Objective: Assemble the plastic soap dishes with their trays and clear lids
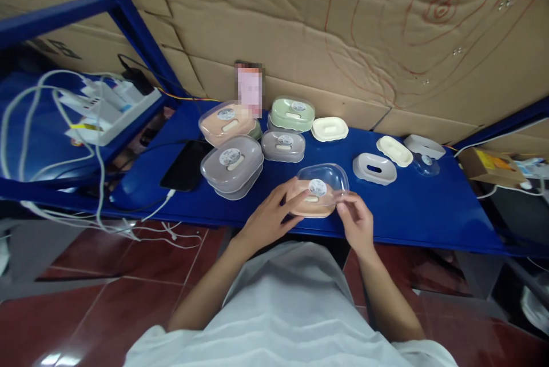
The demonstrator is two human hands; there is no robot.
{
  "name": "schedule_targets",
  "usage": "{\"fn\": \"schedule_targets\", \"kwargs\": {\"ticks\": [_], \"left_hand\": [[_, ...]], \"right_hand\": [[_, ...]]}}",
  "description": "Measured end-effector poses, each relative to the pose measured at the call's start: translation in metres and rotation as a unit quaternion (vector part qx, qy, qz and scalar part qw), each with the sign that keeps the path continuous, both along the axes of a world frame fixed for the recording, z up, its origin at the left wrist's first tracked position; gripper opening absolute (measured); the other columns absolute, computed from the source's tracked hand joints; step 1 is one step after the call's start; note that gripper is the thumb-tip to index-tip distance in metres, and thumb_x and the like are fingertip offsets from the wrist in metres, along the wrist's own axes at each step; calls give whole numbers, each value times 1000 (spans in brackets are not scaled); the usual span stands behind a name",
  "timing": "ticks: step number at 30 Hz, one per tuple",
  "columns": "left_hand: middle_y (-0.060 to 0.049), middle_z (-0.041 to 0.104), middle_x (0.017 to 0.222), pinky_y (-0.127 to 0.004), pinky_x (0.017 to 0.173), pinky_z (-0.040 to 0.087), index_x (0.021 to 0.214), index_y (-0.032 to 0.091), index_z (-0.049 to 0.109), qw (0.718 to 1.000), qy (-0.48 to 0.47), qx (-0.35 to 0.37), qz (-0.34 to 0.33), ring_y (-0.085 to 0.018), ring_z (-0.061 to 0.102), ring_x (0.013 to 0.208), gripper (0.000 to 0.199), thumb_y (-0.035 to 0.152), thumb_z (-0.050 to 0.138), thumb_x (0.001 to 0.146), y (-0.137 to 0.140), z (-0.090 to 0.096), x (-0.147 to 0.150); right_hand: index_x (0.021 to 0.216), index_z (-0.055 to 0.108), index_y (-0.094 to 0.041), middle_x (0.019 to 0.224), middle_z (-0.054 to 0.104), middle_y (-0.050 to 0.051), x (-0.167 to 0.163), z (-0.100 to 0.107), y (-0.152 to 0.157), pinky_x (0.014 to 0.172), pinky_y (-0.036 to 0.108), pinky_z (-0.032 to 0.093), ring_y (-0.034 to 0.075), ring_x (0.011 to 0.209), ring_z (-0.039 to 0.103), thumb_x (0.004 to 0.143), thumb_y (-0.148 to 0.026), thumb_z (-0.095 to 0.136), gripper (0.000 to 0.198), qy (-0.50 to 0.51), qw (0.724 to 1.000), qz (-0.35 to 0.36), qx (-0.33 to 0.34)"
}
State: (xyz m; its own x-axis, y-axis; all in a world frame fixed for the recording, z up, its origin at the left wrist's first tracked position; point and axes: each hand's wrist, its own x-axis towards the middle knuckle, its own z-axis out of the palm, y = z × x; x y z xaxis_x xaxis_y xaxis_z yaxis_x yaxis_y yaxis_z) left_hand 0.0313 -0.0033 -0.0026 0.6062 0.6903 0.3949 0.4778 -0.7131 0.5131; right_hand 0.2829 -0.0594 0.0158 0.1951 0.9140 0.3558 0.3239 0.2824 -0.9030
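Note:
A peach soap box [314, 209] is at the blue table's front edge, right before me. My left hand [274, 210] grips its left side, with the fingers reaching over the top. The clear lid [330, 175] sits tilted over the box, raised at the back, with a round white label on it. At the lid's right edge, my right hand [357, 221] pinches it between thumb and fingers. Whether that hand also touches the box below, I cannot tell.
Lidded soap boxes in grey [231, 164], peach [225, 123] and green [291, 114] stand at the back left. Cream inserts [329, 128], a pale open base [374, 169] and another clear lid [426, 164] lie right. A black phone [185, 166] and cables are left; cardboard [300, 24] walls the back.

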Motion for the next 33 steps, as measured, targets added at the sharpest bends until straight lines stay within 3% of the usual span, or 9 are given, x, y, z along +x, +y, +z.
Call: {"fn": "schedule_targets", "kwargs": {"ticks": [4, 6, 10, 12, 15, 17, 21, 26, 33], "left_hand": [[-13, 35, 174, -56, 127, 46, 167, 35, 36, 1000, 2, 6, -14, -32, 38, 161, 68, 29, 64, 106, 1, 2, 0], [-13, 35, 173, -56, 127, 45, 166, 35, 38, 1000, -4, 3, -10, -32, 38, 161, 66, 29, 64, 105, 1, 3, 1], [-12, 40, 170, -56, 127, 45, 164, 35, 42, 1000, -12, 3, -4, -33, 41, 158, 65, 28, 66, 104, 1, 3, 2], [-13, 42, 167, -56, 127, 45, 163, 35, 44, 1000, -19, 8, -1, -33, 42, 157, 64, 28, 67, 104, 0, 0, 1], [-13, 43, 164, -54, 125, 48, 161, 35, 45, 999, -40, 2, 16, -32, 44, 155, 63, 31, 69, 103, 0, -5, 0], [-14, 46, 159, -53, 123, 50, 158, 34, 47, 997, -61, -17, 33, -31, 50, 150, 63, 34, 73, 100, 1, -9, -1], [-12, 52, 149, -53, 123, 50, 152, 34, 52, 995, -86, -41, 38, -30, 58, 141, 59, 33, 76, 98, 3, -13, -2], [-10, 46, 160, -50, 126, 47, 160, 38, 45, 996, -66, -51, 28, -29, 51, 151, 64, 30, 70, 102, 2, -10, -2], [-9, 45, 163, -50, 128, 44, 162, 39, 42, 997, -58, -51, 13, -28, 48, 154, 64, 31, 66, 104, 2, -11, -2]], "right_hand": [[107, 74, -27, 120, 73, 9, 12, -6, -12, 106, 48, 57, 27, 119, 70, 105, -37, 63, 15, -165, 986, 2, 10], [121, 71, -27, 126, 71, 11, 17, -10, -13, 106, 49, 58, 28, 122, 69, 106, -38, 63, 21, -198, 980, -7, 0], [168, 29, -27, 170, 37, 20, 20, -19, -9, 115, 58, 54, 34, 147, 54, 101, -41, 70, 80, -234, 970, -56, 22], [172, 22, -33, 179, 22, 15, 19, -20, -6, 125, 61, 43, 35, 161, 37, 103, -39, 68, 83, -279, 960, -10, 28], [170, 31, -40, 181, 24, 5, 19, -15, -1, 132, 59, 35, 32, 166, 27, 108, -33, 60, 69, -345, 931, 116, 25], [170, 32, -42, 180, 26, 4, 19, -13, 2, 132, 59, 35, 31, 166, 27, 109, -30, 59, 67, -362, 919, 151, 42], [169, 34, -44, 177, 33, 2, 19, -14, 5, 130, 60, 39, 32, 165, 29, 107, -28, 62, 69, -377, 914, 141, 56], [165, 42, -44, 173, 41, 3, 17, -25, 1, 126, 55, 47, 33, 158, 42, 104, -28, 68, 68, -382, 918, 87, 63], [168, 34, -45, 174, 39, 3, 17, -27, -2, 127, 55, 47, 32, 159, 41, 101, -29, 72, 79, -385, 916, 78, 83]]}}
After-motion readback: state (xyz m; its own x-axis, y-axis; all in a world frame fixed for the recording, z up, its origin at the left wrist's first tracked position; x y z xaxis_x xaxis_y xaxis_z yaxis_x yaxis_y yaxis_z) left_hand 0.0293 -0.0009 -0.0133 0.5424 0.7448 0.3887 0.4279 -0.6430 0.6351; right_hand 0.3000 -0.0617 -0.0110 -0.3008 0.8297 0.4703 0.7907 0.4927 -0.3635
